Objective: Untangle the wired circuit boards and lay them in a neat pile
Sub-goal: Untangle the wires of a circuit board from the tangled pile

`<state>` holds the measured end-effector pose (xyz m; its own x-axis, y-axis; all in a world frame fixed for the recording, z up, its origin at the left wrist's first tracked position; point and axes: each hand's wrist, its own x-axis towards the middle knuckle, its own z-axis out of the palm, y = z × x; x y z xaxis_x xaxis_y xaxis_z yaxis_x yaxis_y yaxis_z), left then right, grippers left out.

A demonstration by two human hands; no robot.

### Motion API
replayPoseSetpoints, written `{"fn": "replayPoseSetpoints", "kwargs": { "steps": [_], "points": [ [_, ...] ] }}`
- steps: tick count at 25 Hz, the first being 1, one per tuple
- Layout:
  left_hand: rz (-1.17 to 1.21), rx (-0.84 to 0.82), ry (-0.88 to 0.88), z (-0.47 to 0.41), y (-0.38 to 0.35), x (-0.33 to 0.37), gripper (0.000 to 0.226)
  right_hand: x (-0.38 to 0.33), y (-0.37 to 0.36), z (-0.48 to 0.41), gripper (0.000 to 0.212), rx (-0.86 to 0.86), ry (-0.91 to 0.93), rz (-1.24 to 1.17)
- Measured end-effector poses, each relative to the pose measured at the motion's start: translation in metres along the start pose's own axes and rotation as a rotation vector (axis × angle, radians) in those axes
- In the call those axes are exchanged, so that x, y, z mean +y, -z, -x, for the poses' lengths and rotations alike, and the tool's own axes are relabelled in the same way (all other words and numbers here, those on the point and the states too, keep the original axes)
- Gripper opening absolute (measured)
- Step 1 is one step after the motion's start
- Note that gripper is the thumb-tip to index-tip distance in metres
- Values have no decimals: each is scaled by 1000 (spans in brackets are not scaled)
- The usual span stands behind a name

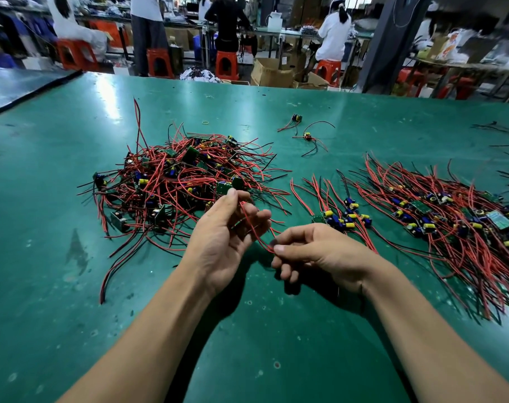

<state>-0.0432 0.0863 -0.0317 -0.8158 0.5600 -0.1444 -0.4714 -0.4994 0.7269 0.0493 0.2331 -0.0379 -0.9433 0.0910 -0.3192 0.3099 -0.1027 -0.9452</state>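
A tangled heap of small green circuit boards (171,181) with red and black wires lies on the green table (72,286), left of centre. My left hand (227,237) is raised at the heap's near edge and pinches a small board at its fingertips. That board's red wires (254,231) run down to my right hand (320,254), which pinches them between thumb and forefinger. A short row of sorted boards (343,216) lies just right of my hands. A larger sorted pile (451,219) spreads further right.
Two loose wired boards (307,138) lie at the table's far middle, with a yellow rubber band (205,122) near them. More dark wires (497,129) lie at the far right edge. Beyond the table, people sit on red stools (226,65) among cardboard boxes (272,72).
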Motion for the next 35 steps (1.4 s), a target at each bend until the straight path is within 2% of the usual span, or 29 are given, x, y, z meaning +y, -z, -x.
{"fn": "replayPoseSetpoints", "kwargs": {
  "steps": [4,7,10,14,17,20,24,30,35],
  "points": [
    [-2,-10,10,1,-6,-3,24,1,-1,0,6,-16,-4,90],
    [-114,-10,-5,2,-8,-5,25,-1,1,2,17,-7,-9,147],
    [-335,-6,5,4,-6,-13,25,-2,-3,-4,32,126,86,242],
    [-745,-66,55,4,-6,-22,28,-1,-6,-12,36,383,234,141],
    [-922,-137,64,4,-8,-22,26,-2,-6,-11,17,404,286,41],
    [-821,-162,108,7,-8,-24,24,-1,-1,-14,5,398,257,-119],
    [-730,-185,163,9,-6,-22,21,1,4,-19,8,424,272,-298],
    [-665,-128,83,14,-6,-25,16,2,6,-20,8,400,270,-348],
    [-700,-117,55,17,-10,-25,28,5,5,-23,10,447,283,-268]
  ]
}}
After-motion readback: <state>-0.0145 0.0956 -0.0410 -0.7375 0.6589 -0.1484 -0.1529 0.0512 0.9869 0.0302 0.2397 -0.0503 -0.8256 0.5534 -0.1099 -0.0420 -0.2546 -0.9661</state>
